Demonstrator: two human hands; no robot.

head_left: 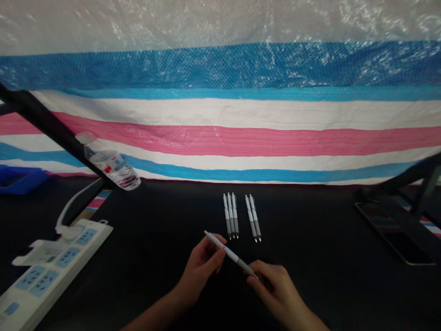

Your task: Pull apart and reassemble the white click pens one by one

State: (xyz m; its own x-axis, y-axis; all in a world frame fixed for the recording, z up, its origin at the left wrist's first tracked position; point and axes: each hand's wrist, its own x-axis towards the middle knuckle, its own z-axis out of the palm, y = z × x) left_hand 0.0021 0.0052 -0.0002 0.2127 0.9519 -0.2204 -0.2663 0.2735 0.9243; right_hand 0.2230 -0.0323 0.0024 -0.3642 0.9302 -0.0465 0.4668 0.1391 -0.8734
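Observation:
A white pen (pixel 231 254) with a grey grip slants between my two hands, above the black table. My left hand (pixel 204 263) pinches its upper white barrel between thumb and fingers. At the lower, tip end, the thumb and bent fingers of my right hand (pixel 272 286) close around the grey grip. Beyond my hands lie a group of three like pens (pixel 230 215) side by side and, a little to the right, a pair of pens (pixel 253 218). All of these point their tips toward me.
A white power strip (pixel 62 264) with a plugged-in charger lies at left. A clear bottle (pixel 115 165) leans near a black frame bar (pixel 58 124). A dark phone (pixel 391 232) rests at right. Striped plastic sheeting (pixel 220 110) hangs behind the black table (pixel 155 220).

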